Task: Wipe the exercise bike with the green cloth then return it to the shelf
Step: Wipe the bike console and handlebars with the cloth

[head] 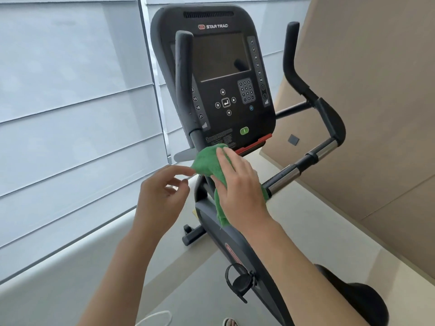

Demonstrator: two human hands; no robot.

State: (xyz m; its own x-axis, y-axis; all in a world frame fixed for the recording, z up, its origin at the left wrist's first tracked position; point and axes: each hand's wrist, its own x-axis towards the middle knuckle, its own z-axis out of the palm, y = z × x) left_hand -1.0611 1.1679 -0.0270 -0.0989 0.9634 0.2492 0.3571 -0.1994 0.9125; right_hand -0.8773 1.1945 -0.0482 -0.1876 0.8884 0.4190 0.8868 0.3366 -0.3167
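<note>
Here right hand (237, 187) presses green cloth (207, 161) under console (223, 74) (left hand (160, 196) beside).

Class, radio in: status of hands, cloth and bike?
Right hand pressing green cloth below console. Left hand loose, at cloth's corner. Nothing blocking.

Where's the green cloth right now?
In the head view, the green cloth sits at centre frame, under the right hand, on the bike's post just below the console. The left hand touches its left corner.
</note>
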